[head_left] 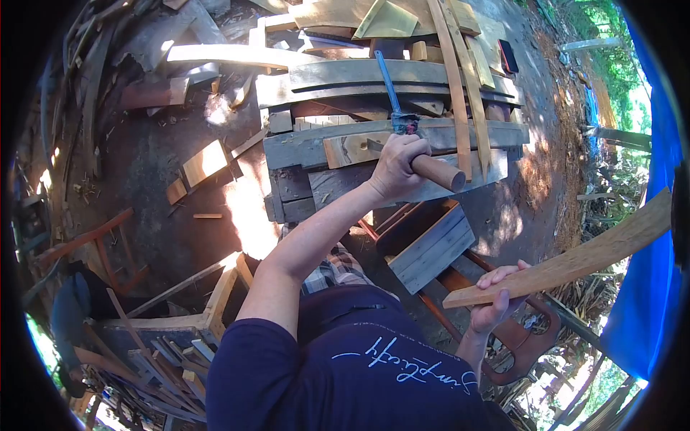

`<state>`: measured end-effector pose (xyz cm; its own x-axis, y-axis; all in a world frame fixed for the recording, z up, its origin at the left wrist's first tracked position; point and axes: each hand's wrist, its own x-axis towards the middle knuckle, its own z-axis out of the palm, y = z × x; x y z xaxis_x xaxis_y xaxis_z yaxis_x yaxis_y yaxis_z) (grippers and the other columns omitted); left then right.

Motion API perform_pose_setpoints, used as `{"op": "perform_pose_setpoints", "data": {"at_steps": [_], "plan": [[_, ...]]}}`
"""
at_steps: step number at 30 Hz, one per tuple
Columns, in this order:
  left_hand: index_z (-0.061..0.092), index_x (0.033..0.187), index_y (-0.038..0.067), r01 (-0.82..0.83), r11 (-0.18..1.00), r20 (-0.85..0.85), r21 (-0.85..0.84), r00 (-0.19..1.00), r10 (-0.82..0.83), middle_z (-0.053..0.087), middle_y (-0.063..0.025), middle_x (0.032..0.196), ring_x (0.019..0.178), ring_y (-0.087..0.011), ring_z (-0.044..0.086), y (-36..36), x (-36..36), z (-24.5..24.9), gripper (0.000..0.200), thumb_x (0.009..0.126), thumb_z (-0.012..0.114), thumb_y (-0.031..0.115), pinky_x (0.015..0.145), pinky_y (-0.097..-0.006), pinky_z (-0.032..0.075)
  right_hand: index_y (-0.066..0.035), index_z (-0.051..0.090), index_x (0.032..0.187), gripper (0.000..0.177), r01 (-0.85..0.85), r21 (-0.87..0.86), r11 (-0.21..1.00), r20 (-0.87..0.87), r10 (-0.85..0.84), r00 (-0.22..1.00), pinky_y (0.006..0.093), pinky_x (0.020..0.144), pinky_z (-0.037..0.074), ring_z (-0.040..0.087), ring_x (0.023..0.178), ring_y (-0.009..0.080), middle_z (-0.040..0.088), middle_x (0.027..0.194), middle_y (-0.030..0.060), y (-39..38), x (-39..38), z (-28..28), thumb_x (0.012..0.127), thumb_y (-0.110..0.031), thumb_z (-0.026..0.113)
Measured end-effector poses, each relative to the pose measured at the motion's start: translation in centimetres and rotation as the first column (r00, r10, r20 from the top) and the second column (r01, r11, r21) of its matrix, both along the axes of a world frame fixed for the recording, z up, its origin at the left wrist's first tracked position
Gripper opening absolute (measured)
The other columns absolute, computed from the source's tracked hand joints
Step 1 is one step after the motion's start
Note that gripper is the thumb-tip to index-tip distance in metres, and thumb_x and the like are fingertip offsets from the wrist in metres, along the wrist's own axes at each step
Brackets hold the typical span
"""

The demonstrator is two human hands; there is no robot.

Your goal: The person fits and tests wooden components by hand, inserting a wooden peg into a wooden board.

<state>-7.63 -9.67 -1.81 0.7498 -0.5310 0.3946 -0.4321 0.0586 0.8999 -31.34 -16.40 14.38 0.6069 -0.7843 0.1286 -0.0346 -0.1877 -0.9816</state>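
Observation:
My left hand (402,164) is closed around a thick round wooden handle (440,174), its blunt end pointing right. Whatever is on its far end is mostly hidden by my fingers. The hand is over the near edge of the workbench (287,144), beside a short wood piece (348,149). Just beyond it lies a blue metal bar (387,80) with a cloth-wrapped end (406,123). At the right, my right hand (499,293) grips a long curved wooden board (568,255) near its lower end. The board slants up to the right.
Several planks (453,79) and offcuts cover the bench, with a phone (508,56) at its far right. A wooden drawer-like box (431,248) and a reddish chair frame (521,337) stand near me. At the lower left is a box of wood strips (165,359). A blue tarp (640,302) hangs right.

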Motion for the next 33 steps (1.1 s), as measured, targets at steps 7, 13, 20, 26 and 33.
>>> {"op": "perform_pose_setpoints", "data": {"at_steps": [7,13,20,26,33], "plan": [[0.053,0.078,0.010,0.015,1.000,-0.001,-0.001,1.000,-0.015,0.056,-0.0068,0.074,0.075,-0.0302,0.057,-0.3,-0.1,0.0,0.023,0.067,0.073,0.014,0.072,-0.0381,0.039,-0.002,0.033,0.131,0.067,0.006,0.015,1.000,-0.025,-0.006,1.000,0.0232,0.058,0.047,0.052,0.067,0.0115,0.049,0.087,0.0057,0.1,-0.2,-0.6,0.083,-0.035,0.066],[0.053,0.078,0.010,0.051,0.999,-0.013,0.017,0.999,-0.050,0.057,-0.0069,0.074,0.077,-0.0300,0.058,-0.4,0.0,0.2,0.023,0.067,0.074,0.014,0.071,-0.0384,0.039,-0.002,0.033,0.132,0.067,-0.003,-0.016,1.000,-0.056,0.002,0.998,0.0246,0.059,0.047,0.052,0.067,0.0131,0.049,0.087,0.0068,0.2,-0.3,-0.5,0.083,-0.034,0.065],[0.054,0.076,0.009,0.073,0.997,-0.023,0.006,0.997,-0.073,0.058,-0.0078,0.073,0.076,-0.0313,0.059,-0.3,0.2,-0.1,0.021,0.067,0.073,0.012,0.070,-0.0387,0.040,-0.003,0.035,0.127,0.060,-0.284,-0.348,0.894,-0.295,0.183,0.938,0.0267,0.064,0.048,0.053,0.070,0.0141,0.051,0.087,0.0083,-1.3,-3.8,-3.2,0.082,-0.026,0.067],[0.054,0.076,0.009,0.042,0.999,-0.040,-0.014,0.998,-0.043,0.057,-0.0082,0.072,0.076,-0.0316,0.059,0.0,0.2,-0.4,0.021,0.068,0.073,0.013,0.070,-0.0382,0.040,-0.001,0.040,0.119,0.052,-0.172,-0.140,0.975,-0.441,0.094,0.893,0.0315,0.070,0.047,0.053,0.073,0.0158,0.051,0.086,0.0065,1.3,-3.0,-2.3,0.075,-0.012,0.066],[0.053,0.075,0.010,0.021,0.999,-0.004,-0.034,1.000,-0.021,0.055,-0.0072,0.071,0.074,-0.0297,0.058,0.0,-0.2,-0.2,0.022,0.068,0.074,0.014,0.068,-0.0378,0.039,-0.001,0.047,0.114,0.051,-0.517,-0.300,0.801,-0.543,0.302,0.783,0.0307,0.078,0.047,0.055,0.071,0.0143,0.056,0.083,0.0055,-0.5,-5.6,-6.2,0.073,-0.018,0.074]]}}
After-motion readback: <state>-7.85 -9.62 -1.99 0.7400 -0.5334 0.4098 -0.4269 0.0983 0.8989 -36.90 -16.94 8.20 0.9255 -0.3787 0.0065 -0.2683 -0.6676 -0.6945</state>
